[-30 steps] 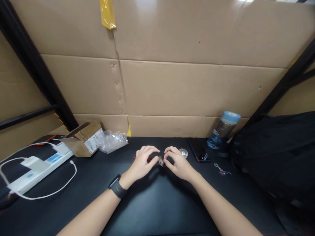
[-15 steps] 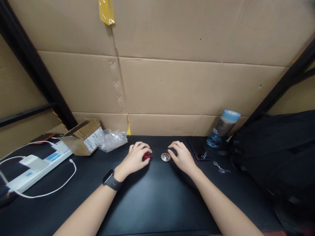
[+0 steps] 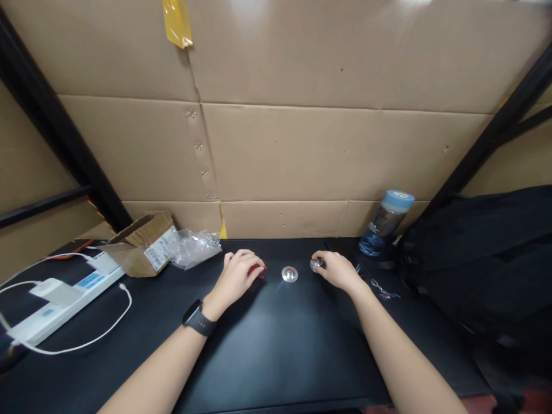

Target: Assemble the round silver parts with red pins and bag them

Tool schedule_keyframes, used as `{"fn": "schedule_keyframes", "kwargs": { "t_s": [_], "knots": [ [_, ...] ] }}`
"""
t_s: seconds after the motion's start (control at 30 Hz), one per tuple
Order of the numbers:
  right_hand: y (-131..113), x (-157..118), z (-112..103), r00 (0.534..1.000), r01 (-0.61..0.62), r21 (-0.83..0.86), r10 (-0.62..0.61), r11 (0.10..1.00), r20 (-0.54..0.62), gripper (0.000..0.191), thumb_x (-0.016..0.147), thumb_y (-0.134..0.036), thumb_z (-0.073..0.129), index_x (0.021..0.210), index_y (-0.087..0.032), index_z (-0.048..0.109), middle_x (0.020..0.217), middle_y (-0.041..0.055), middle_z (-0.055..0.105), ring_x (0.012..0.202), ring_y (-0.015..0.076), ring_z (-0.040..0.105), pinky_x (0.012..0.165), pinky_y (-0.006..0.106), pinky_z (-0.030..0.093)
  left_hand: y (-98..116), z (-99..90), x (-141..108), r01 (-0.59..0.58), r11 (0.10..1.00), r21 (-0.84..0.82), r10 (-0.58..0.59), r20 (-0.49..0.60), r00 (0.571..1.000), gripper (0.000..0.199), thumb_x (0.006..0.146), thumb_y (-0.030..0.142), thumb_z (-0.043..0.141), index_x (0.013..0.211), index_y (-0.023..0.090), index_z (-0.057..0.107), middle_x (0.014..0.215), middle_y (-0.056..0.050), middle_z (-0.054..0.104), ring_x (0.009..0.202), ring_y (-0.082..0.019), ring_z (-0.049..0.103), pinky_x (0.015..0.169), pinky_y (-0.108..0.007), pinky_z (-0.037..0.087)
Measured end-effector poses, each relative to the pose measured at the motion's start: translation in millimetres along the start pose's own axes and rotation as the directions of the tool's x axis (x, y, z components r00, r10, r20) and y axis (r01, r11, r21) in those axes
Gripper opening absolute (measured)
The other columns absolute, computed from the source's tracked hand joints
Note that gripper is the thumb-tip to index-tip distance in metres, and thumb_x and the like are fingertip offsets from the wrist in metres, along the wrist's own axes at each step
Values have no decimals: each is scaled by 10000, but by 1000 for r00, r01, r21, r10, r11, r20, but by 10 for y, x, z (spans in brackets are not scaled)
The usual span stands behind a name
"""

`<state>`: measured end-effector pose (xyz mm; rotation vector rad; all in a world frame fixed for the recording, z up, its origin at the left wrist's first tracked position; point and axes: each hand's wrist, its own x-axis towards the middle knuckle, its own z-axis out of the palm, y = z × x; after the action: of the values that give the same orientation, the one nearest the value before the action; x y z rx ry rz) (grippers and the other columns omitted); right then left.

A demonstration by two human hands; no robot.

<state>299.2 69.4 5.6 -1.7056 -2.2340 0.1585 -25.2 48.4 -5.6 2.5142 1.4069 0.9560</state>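
One disc is left free; handling is shifted right to another disc, pinched by right hand. Red cord is cupped by left hand, grip unclear.

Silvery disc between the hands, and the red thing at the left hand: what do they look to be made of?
Silvery disc: probably polished metal, given its bright highlights, though metal-coated plastic could look alike. Red thing: possibly cord or plastic; narrow bright-red bits show, but the left hand hides much of it, so its finish is unclear.
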Motion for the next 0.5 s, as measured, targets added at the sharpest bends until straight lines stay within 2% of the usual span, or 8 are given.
{"fn": "schedule_keyframes", "kwargs": {
  "t_s": [0.1,0.2,0.27,0.33,0.4,0.5],
  "knots": [
    [-22,0,-29,998,-27,5,28,1000,-60,153,842,-246,677,985,-264,729,958,49,771,867,237,719,715,293,463,65,-9,4,59,997,-47,-60,-26,998,125,980,309,590,927,242,681,1000,-4,738,1029,-198,618,868,-362,316],
    [-105,10,-34,987,26,155,-2,988,-158,211,840,-260,689,1049,-247,715,983,49,768,894,223,720,786,313,513,126,5,0,94,989,-117,-100,-41,994,133,944,331,643,867,229,682,997,-5,744,994,-198,646,889,-369,349],
    [-231,-5,-11,974,158,338,-90,928,-208,276,842,-263,703,1117,-236,697,1034,52,761,924,208,720,846,327,541,159,18,-3,123,974,-189,-135,-55,989,94,914,337,683,910,246,706,971,-3,760,991,-208,665,907,-381,386],
    [-409,-47,35,950,287,489,-180,824,-256,362,838,-274,728,1193,-234,671,1111,63,746,989,207,713,909,351,552,185,30,-5,143,947,-286,-167,-62,984,123,903,352,695,981,262,729,945,-9,774,974,-213,683,898,-380,442],
    [-604,-110,94,928,357,566,-216,743,-302,399,828,-284,753,1214,-237,663,1190,79,720,1051,223,699,947,378,555,209,40,-9,139,914,-382,-170,-50,984,146,905,369,686,982,265,755,952,-24,777,961,-213,694,863,-360,498],
    [-844,-208,173,911,404,607,-241,685,-334,380,825,-298,772,1187,-248,670,1234,88,703,1115,244,677,984,404,546,248,54,-14,114,893,-435,-145,-37,989,131,905,358,683,914,270,780,996,-34,768,965,-211,691,853,-344,532]
  ]
}}
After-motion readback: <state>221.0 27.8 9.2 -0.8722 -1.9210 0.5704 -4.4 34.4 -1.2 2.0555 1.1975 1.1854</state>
